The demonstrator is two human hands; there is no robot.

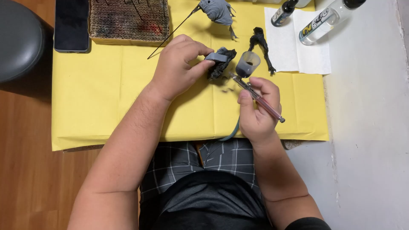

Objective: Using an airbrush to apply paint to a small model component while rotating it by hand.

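The left hand (177, 64) pinches a small dark model part (221, 61) between thumb and fingers, above the middle of the yellow sheet (106, 98) covering the bench. The right hand (257, 113) grips an airbrush (255, 93), fingers closed round its body, the nozzle just beside the part. Toward the far edge lie a cardboard block (128, 21), a phone (71, 25), a grey figure (217, 10) and two bottles (326, 19) on a white paper towel (298, 51).
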